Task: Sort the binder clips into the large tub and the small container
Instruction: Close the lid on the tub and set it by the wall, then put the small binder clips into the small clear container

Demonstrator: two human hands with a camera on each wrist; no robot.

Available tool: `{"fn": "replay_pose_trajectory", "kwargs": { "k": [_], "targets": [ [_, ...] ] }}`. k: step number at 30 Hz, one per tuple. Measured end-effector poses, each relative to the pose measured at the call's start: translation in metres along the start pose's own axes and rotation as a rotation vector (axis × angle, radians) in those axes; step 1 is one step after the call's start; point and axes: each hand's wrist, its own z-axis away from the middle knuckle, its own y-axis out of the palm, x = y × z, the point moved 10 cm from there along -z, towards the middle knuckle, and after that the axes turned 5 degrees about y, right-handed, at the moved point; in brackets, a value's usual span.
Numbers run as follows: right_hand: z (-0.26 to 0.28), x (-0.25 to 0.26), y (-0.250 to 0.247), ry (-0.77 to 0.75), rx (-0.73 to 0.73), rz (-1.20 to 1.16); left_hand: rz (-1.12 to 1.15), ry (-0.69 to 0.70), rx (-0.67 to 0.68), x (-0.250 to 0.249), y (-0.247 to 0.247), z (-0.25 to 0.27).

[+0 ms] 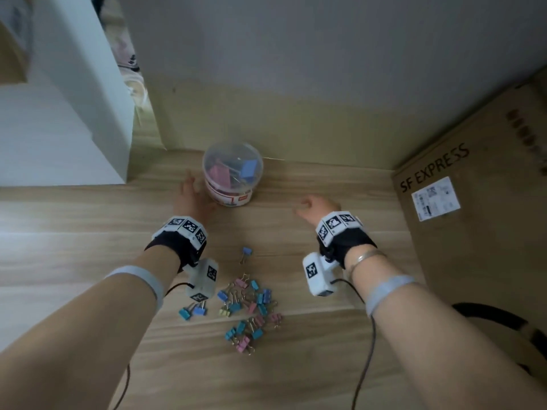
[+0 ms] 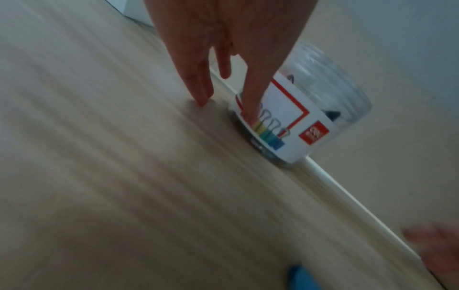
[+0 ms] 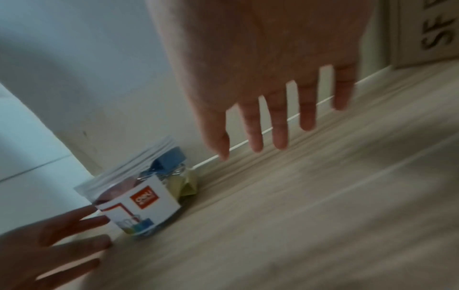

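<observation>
The left hand [image 1: 192, 196] is spread with straight fingers, its fingertips [image 2: 249, 115] against the left side of the clear tub [image 1: 232, 176], holding nothing. The right hand [image 1: 315, 207] hangs to the tub's right, apart from it, fingers straight and splayed, empty. Large clips show inside the tub. A heap of small binder clips [image 1: 248, 309] lies behind both hands, nearer the person, on the wooden floor [image 1: 310, 365]. A cardboard box [image 1: 473, 202] stands right of the right hand against the wall [image 1: 325, 69].
</observation>
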Motion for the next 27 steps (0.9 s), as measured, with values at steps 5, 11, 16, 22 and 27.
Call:
{"fn": "replay_pose_trajectory", "kwargs": {
  "k": [5,11,16,22,27],
  "targets": [
    [0.033,-0.062,0.042,0.089,0.263,0.212,-0.274,0.027,-0.007,-0.004,0.010,0.028],
    [0.060,-0.059,0.060,0.003,0.150,0.140,-0.587,0.246,0.360,-0.004,0.075,0.076],
    [0.081,0.006,0.056,-0.249,0.010,-0.015,-0.711,0.346,0.429,0.000,0.090,0.110],
    [0.101,0.017,0.061,-0.308,-0.131,-0.101,-0.737,0.330,0.522,0.019,0.087,0.130],
    [0.139,0.009,0.078,-0.505,-0.143,-0.050,-0.822,0.366,0.555,0.025,0.083,0.148]
  ]
}}
